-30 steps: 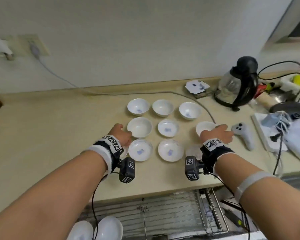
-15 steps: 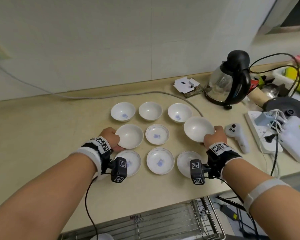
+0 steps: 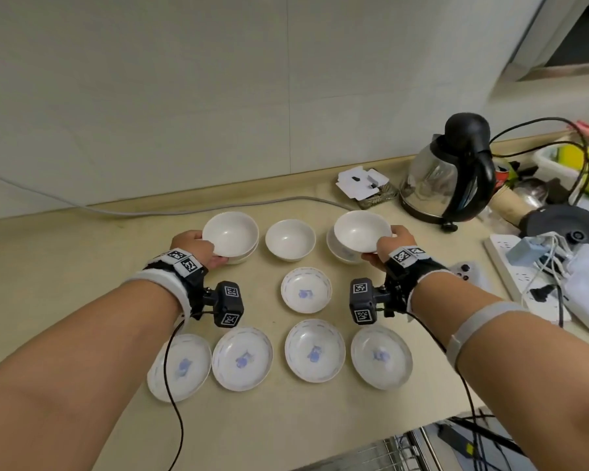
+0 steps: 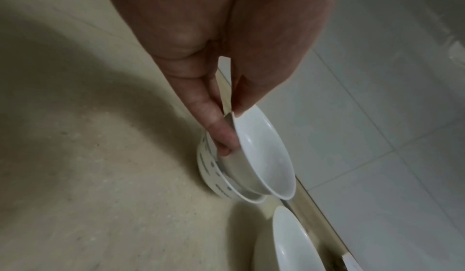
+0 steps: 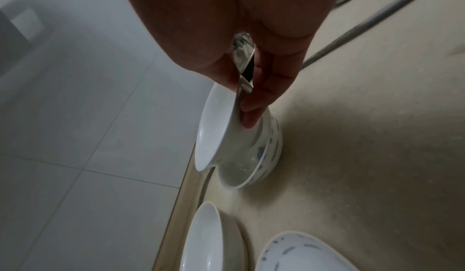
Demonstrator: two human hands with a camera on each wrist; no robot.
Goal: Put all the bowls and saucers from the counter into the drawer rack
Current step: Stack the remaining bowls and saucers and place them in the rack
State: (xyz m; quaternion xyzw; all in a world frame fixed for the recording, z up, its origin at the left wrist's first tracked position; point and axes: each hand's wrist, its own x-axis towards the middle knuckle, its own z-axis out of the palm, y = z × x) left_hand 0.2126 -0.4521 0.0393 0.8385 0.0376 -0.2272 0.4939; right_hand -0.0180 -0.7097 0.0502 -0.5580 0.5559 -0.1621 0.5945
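Note:
On the beige counter (image 3: 65,266), my left hand (image 3: 208,249) pinches the rim of a plain white bowl (image 3: 230,234), which sits tilted into the back-left patterned bowl (image 4: 210,172). My right hand (image 3: 388,244) pinches a second white bowl (image 3: 361,234) the same way, held over the back-right patterned bowl (image 5: 268,156). A third bowl (image 3: 289,241) stands alone between them. One blue-printed saucer (image 3: 306,289) lies in the middle, and several more saucers (image 3: 315,354) form a front row. A corner of the wire drawer rack (image 3: 405,447) shows at the bottom.
A glass kettle (image 3: 449,178) stands at the back right, with a power strip (image 3: 510,263), chargers and a white controller (image 3: 470,271) beside my right wrist. A grey cable (image 3: 184,209) runs along the wall, and folded card (image 3: 361,180) lies left of the kettle.
Each hand lifted a bowl from the middle row and carried it back onto or over a back-row bowl. The view tilted up, so most of the rack left the picture.

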